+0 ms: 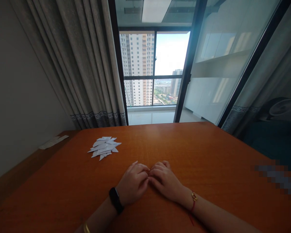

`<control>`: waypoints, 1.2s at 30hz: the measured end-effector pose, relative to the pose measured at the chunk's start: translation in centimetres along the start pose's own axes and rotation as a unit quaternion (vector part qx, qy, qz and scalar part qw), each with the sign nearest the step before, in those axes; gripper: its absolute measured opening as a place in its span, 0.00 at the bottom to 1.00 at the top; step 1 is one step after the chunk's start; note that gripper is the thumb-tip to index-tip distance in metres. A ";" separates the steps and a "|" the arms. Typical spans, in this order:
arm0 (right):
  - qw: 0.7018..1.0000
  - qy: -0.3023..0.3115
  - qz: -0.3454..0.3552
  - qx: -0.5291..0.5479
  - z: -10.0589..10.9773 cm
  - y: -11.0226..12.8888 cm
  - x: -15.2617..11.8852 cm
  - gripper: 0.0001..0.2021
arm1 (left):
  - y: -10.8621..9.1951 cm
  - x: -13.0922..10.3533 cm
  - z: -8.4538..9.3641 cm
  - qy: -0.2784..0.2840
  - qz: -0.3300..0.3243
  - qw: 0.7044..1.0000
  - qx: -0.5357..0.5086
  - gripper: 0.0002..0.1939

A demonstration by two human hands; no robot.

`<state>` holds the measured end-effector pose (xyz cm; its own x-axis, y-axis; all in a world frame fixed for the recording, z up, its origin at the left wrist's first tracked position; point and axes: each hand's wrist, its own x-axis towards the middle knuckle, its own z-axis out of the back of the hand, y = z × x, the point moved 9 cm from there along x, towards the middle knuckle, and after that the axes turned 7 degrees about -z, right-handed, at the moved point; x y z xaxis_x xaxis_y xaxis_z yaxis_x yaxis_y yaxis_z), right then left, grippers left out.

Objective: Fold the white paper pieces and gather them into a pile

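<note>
My left hand, with a black band on its wrist, rests low over the wooden table. Beside it lies my right hand, a red cord bracelet with a gold piece round the wrist. The fingertips of both hands meet in front of me, curled down towards the tabletop. Whatever may be between the fingers is hidden. Beyond my left hand, to the left, sits a loose pile of folded white paper pieces with pointed ends; neither hand touches it.
A flat pale strip lies along the left side by the wall. Grey curtains hang past the table's far edge, next to a glass sliding door. At the right edge, a blurred, pixelated patch cannot be made out.
</note>
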<state>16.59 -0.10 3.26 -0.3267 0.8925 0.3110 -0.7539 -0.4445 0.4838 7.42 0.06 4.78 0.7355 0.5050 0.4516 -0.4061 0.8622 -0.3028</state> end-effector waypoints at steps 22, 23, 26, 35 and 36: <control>1.000 0.016 0.003 0.008 0.0 -0.3 0.0 0.09 | 0.3 0.1 -0.8 0.026 0.004 1.000 -0.016 0.07; 1.000 0.017 0.002 0.007 -0.1 -0.3 0.0 0.09 | 0.3 0.1 -0.8 0.028 0.004 0.999 -0.017 0.07; 1.000 0.019 -0.001 0.005 -0.2 -0.4 0.0 0.09 | 0.4 0.0 -1.0 0.031 0.006 0.999 -0.019 0.08; 1.000 0.018 -0.004 0.024 -0.3 -0.5 0.0 0.08 | 0.3 0.1 -1.0 0.030 0.003 0.999 -0.017 0.05; 1.000 0.018 -0.004 0.025 -0.3 -0.6 -0.1 0.07 | 0.3 0.1 -1.0 0.031 0.003 0.999 -0.016 0.05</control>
<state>16.84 0.13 2.70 -0.3424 0.8978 0.2771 -0.7273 -0.4400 0.5268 7.92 0.38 3.92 0.7652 0.5062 0.3978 -0.3941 0.8569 -0.3322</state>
